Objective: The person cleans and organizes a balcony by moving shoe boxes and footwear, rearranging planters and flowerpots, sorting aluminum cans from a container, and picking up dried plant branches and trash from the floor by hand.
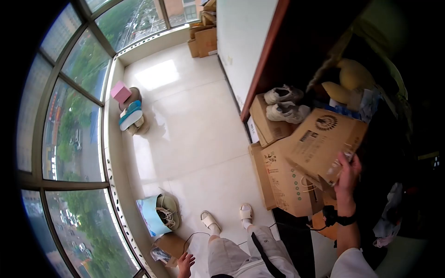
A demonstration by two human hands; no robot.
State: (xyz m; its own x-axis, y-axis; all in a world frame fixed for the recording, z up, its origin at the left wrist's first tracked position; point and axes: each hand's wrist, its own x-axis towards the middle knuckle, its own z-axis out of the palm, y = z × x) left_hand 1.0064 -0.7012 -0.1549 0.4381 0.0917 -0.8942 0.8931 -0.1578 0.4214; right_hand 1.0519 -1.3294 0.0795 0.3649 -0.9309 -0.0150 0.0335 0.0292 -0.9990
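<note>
My right hand (348,175) grips the near edge of a printed cardboard box (320,139), its thumb on the top face. This box is tilted over a larger cardboard box (289,180) with a string handle. At the bottom of the view hangs my left hand (186,265), holding nothing, with its fingers apart. Nearest to it is a brown box (172,244) on the floor by the window wall. A pair of grey-white sneakers (286,104) sits on another carton (264,121) just beyond the tilted box.
A blue box with shoes (155,217) stands by the window ledge. Farther along are teal-and-white things (131,118) and a pink box (121,92). Stacked cartons (204,41) fill the far corner. A dark cable (296,227) runs from my right wrist past my legs.
</note>
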